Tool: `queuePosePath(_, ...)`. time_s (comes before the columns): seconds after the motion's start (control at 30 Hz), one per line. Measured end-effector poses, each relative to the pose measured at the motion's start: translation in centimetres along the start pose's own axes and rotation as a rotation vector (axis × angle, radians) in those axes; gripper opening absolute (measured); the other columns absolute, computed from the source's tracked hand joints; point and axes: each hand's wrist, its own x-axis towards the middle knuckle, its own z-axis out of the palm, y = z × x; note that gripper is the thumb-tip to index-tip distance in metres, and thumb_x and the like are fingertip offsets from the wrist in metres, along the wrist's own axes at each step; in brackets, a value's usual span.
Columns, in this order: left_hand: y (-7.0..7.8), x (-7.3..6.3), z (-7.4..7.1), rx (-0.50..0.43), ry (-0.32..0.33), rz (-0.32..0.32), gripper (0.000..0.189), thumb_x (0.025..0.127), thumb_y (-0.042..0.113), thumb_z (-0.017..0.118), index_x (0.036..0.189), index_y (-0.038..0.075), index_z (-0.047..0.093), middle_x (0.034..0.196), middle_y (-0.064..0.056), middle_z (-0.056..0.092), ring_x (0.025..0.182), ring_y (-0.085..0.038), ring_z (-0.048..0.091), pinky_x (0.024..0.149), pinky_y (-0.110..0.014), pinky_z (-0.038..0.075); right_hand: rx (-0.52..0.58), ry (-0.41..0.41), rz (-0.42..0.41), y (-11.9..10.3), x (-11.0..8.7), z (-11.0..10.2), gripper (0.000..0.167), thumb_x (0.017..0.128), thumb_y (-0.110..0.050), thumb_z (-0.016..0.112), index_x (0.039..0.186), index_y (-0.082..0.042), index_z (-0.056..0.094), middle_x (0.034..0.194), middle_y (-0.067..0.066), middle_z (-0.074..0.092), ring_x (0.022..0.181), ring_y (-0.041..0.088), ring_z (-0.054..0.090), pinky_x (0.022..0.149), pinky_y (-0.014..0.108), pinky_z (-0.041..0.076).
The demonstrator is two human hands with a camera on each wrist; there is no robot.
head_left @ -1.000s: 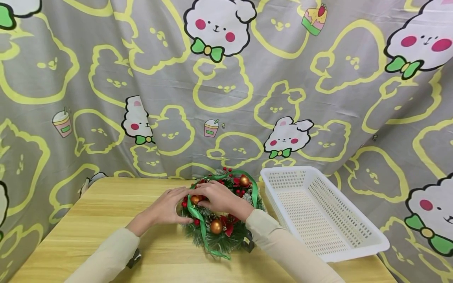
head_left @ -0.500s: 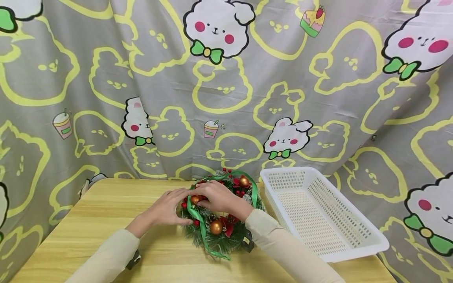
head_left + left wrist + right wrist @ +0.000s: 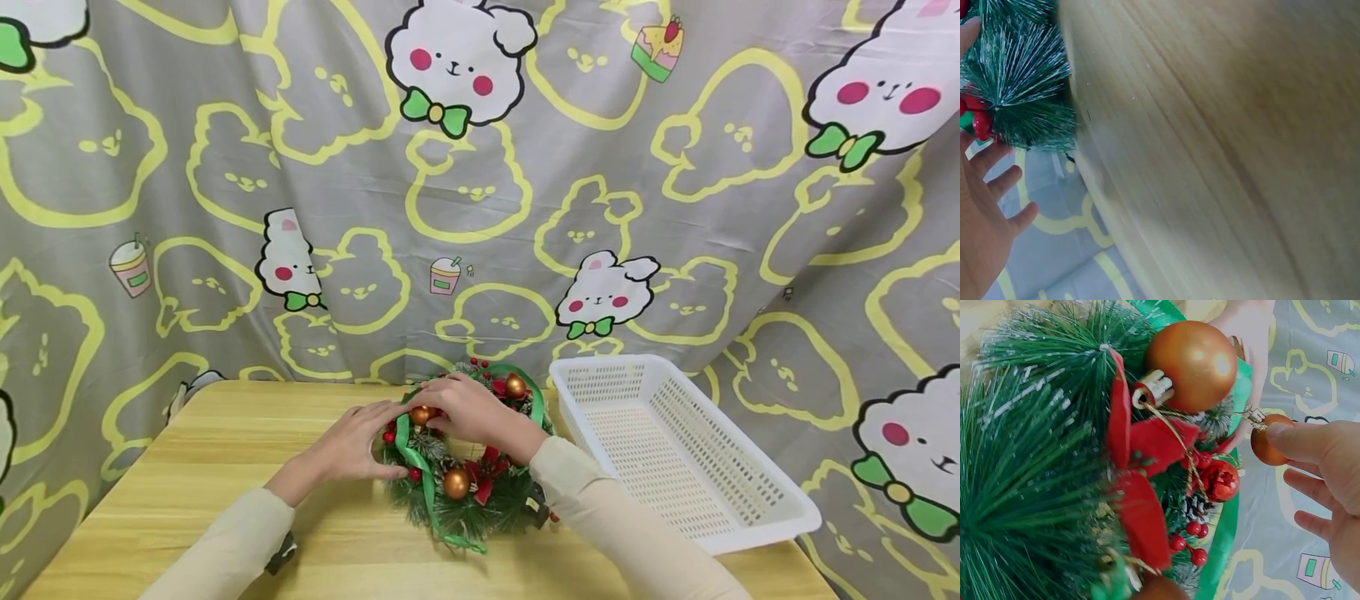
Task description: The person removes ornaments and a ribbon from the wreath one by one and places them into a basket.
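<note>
One copper ball (image 3: 1262, 447) pinched in my right hand (image 3: 465, 408) | left hand (image 3: 348, 442) spread loose by the Christmas wreath (image 3: 468, 510) on the bench (image 3: 225, 450) | green ribbon (image 3: 415, 457) is on, ball seems not fixed yet

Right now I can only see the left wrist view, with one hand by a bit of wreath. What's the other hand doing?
Observer: The right hand is pinching a copper-coloured ball, as the right wrist view shows.
Operator: Cool! What's next to the wreath?
Observer: A white basket, to its right in the head view.
Operator: And does the wreath go round like a ring?
Observer: Yes, it goes round an open middle, though the right hand hides part of it.
</note>
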Motion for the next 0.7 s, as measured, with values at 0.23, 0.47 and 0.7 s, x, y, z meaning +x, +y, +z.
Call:
queuePosePath(0.23, 0.0, 0.1, 0.1, 0.017, 0.001, 0.012, 0.103, 0.075, 0.078, 0.07, 0.157, 0.023, 0.041, 0.156, -0.016, 0.047, 0.144, -0.04, 0.044, 0.111, -0.07, 0.034, -0.018, 0.006, -0.022, 0.4, -0.5, -1.5, 0.035, 0.092, -0.017, 0.077, 0.126, -0.017, 0.073, 0.128, -0.003, 0.072, 0.126, 0.019, 0.063, 0.109, 0.044, 0.049)
queuePosePath(0.47, 0.1, 0.2, 0.0, 0.016, 0.012, 0.023, 0.103, 0.074, 0.078, 0.071, 0.156, 0.022, 0.043, 0.155, -0.018, 0.048, 0.143, -0.041, 0.044, 0.11, -0.072, 0.035, -0.03, 0.012, -0.008, 1.4, -1.6, -3.2, 0.036, 0.089, -0.014, 0.079, 0.125, -0.015, 0.073, 0.127, 0.0, 0.073, 0.127, 0.023, 0.063, 0.112, 0.05, 0.046)
queuePosePath(0.7, 0.1, 0.2, -0.1, 0.039, 0.03, 0.045, 0.104, 0.074, 0.078, 0.07, 0.155, 0.019, 0.043, 0.155, -0.018, 0.049, 0.142, -0.041, 0.046, 0.11, -0.07, 0.036, -0.063, 0.014, 0.025, 2.8, -2.9, -5.0, 0.036, 0.087, -0.013, 0.081, 0.122, -0.017, 0.074, 0.125, 0.001, 0.073, 0.124, 0.023, 0.065, 0.108, 0.047, 0.049)
